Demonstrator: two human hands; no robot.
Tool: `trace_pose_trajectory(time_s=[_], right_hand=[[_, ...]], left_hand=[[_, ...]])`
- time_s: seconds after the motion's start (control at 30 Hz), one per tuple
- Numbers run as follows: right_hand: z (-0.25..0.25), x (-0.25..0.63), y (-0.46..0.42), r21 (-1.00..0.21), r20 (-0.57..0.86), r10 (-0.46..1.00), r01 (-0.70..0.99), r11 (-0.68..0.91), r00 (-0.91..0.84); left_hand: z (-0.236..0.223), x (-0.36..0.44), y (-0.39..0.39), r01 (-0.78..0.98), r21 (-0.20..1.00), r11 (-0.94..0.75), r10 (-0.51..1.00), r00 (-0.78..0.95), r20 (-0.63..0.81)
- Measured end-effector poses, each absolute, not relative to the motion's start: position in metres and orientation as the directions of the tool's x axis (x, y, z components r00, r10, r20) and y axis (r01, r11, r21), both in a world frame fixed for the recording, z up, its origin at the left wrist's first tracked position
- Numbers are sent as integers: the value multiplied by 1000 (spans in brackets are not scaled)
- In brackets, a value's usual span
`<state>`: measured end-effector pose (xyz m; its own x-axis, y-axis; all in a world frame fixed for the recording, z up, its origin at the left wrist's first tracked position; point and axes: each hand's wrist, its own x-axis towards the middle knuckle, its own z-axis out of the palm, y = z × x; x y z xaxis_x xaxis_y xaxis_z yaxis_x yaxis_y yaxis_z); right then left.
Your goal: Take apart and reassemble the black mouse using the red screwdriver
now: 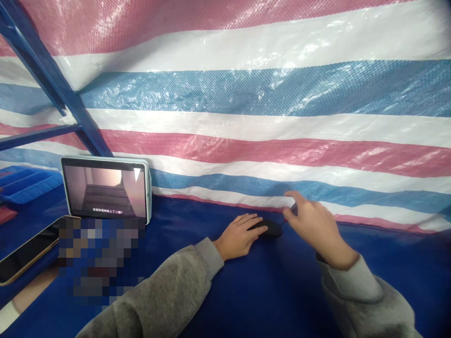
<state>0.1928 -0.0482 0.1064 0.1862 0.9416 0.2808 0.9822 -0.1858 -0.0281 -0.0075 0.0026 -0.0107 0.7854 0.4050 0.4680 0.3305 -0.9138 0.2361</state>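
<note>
My left hand (239, 234) lies flat on the blue table surface (275, 291), fingers stretched out, its fingertips touching a small dark oval object (270, 228). My right hand (313, 225) hovers just right of that object, forefinger and thumb pinched on a thin small item I cannot make out, close to the striped tarp (268, 117). Both arms wear grey sleeves.
A tablet (105, 188) stands propped at the left, its screen lit. A phone (28, 253) lies at the far left edge beside a blurred patch. Blue metal frame bars (52, 80) cross the upper left, and a blue tray (24, 183) sits behind.
</note>
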Motion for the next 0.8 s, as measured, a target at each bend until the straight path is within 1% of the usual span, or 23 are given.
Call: trace_pose_trajectory(time_s=[0.23,0.43,0.57,0.8], right_hand=[[107,189,-48,-87,240,945,974,-209,224],[109,189,-48,-71,230,941,968,-240,250],[109,188,-49,-71,252,941,974,-217,228],[108,188,-48,-80,264,934,970,-229,243]], left_hand=[[-10,-8,2,341,240,-909,415,791,450],[-10,-8,2,347,255,-903,428,791,438],[-9,-8,2,342,257,-904,425,791,440],[-11,-8,2,338,259,-905,423,788,448]])
